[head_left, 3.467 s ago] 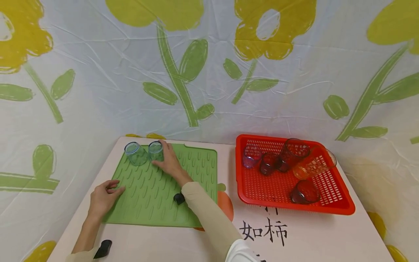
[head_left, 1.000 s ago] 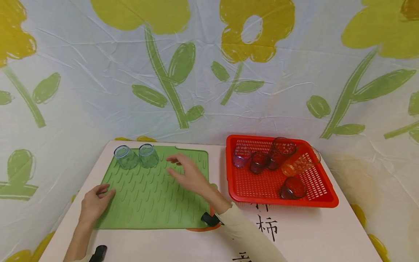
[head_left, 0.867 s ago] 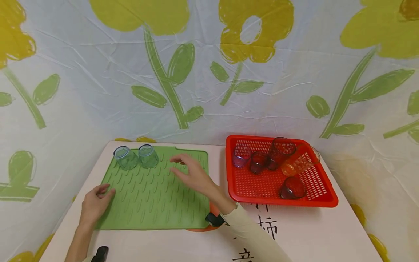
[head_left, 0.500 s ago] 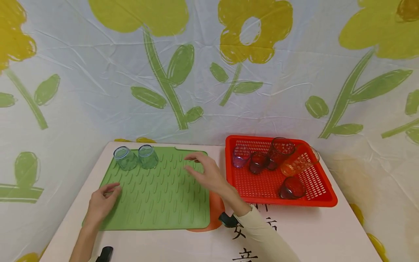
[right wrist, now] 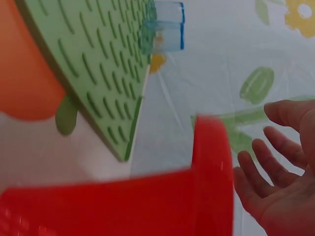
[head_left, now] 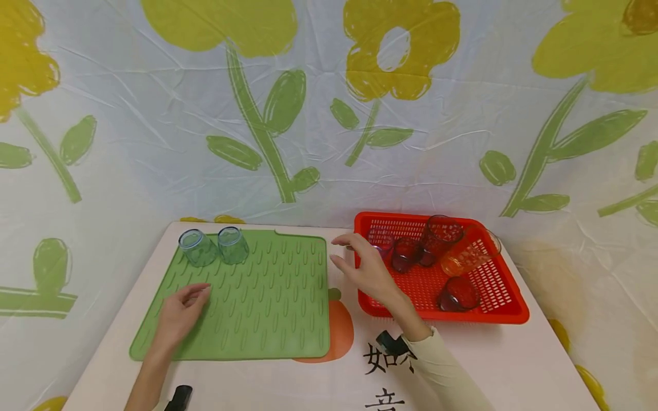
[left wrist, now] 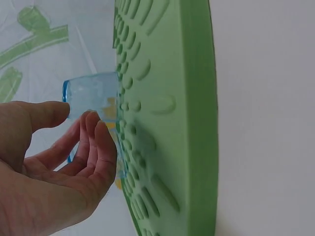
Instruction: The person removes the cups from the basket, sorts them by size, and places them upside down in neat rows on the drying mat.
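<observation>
Two blue-tinted glasses stand side by side at the back left of the green drying mat [head_left: 267, 308]: a left glass [head_left: 197, 249] and a right glass [head_left: 233, 246]. Over the mat's left part is my left hand [head_left: 180, 314], fingers loosely bent and holding nothing. My right hand [head_left: 367, 268] hangs above the left rim of the red basket [head_left: 364, 297], fingers and thumb apart, nothing between them. Inside the basket lie a purple glass [head_left: 379, 240], partly behind that hand, a small dark glass [head_left: 405, 254], a tall glass [head_left: 440, 237], an orange-looking glass [head_left: 469, 254] and a tilted glass [head_left: 458, 294].
A pale tabletop [head_left: 247, 385] with black characters and an orange print lies beneath the mat and basket. Behind it hangs a flower-patterned cloth [head_left: 319, 131]. In the right wrist view the basket's red wall [right wrist: 211, 167] rises close beside the hand.
My right hand has let go of the right blue glass and moved right, across the mat to the basket. My left hand has shifted rightward over the mat. The glasses stay put.
</observation>
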A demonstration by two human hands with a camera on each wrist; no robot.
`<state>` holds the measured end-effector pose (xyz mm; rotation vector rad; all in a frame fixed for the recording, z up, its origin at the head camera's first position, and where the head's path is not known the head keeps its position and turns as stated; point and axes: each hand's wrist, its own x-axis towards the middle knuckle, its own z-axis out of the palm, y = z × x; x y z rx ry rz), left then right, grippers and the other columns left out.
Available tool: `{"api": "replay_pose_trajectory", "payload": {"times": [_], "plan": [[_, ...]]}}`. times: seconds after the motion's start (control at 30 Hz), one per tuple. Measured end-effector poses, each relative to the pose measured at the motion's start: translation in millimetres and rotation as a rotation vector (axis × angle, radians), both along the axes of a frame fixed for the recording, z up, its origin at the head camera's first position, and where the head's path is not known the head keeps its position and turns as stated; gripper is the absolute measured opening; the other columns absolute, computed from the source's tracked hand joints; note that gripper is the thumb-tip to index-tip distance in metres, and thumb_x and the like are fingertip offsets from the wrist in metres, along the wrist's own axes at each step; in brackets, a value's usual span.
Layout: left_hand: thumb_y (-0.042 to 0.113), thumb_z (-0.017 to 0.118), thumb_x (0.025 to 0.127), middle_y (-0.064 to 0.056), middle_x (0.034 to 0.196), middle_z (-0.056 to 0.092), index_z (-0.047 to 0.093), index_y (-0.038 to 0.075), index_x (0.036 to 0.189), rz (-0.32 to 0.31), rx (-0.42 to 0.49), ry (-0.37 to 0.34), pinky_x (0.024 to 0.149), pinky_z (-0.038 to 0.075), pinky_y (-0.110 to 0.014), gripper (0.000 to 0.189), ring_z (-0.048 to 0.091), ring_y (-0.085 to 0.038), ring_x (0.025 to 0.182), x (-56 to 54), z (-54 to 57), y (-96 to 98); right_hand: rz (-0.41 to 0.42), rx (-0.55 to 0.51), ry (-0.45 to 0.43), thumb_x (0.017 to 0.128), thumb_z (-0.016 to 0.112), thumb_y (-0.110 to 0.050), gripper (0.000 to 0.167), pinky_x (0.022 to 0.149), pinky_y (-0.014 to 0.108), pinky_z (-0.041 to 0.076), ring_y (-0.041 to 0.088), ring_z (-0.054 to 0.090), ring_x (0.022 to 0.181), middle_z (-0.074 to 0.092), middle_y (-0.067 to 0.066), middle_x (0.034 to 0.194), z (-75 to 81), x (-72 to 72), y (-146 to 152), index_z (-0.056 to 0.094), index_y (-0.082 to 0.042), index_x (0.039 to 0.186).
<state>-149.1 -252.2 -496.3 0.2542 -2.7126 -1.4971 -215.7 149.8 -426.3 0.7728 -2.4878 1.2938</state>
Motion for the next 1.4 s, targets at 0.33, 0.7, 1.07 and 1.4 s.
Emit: {"api": "replay_pose_trajectory", "payload": {"times": [0.33,0.7,1.07,1.4], "plan": [[0.026,0.058,0.107,-0.024,0.115,0.069,0.063,-0.004,0.134,-0.076,0.036,0.046,0.073,0.052,-0.019,0.04,0.071,-0.023,0.094,-7.2,6.8,24.4,-0.112,0.086,-0.013,0.09,0.081,-0.011,0.043,0.099,0.045,0.054,0.028,0.06,0.116,0.064,0.011,0.125,7.8,4.0,51.7,0.063,-0.003,0.129],[0.024,0.06,0.106,-0.024,0.12,0.068,0.064,-0.003,0.133,-0.123,0.071,0.063,0.075,0.055,-0.022,0.038,0.069,-0.025,0.099,-18.1,14.5,45.7,-0.214,0.21,-0.063,0.093,0.078,-0.014,0.043,0.098,0.056,0.052,0.034,0.057,0.114,0.061,0.018,0.128,15.9,8.5,104.0,0.061,-0.002,0.131],[0.021,0.06,0.106,-0.023,0.116,0.07,0.067,-0.003,0.129,-0.166,0.071,0.105,0.075,0.054,-0.024,0.034,0.068,-0.031,0.101,-20.7,22.5,63.9,-0.274,0.356,-0.102,0.092,0.078,-0.017,0.041,0.101,0.063,0.045,0.044,0.055,0.117,0.061,0.025,0.124,17.9,25.5,147.6,0.064,0.005,0.124],[0.019,0.062,0.105,-0.02,0.114,0.071,0.069,0.0,0.127,-0.211,0.09,0.103,0.078,0.055,-0.026,0.029,0.068,-0.03,0.102,-23.7,21.3,87.0,-0.278,0.509,-0.142,0.085,0.085,-0.023,0.047,0.09,0.064,0.049,0.047,0.059,0.104,0.065,0.028,0.114,10.8,39.9,180.1,0.067,0.006,0.117]]}}
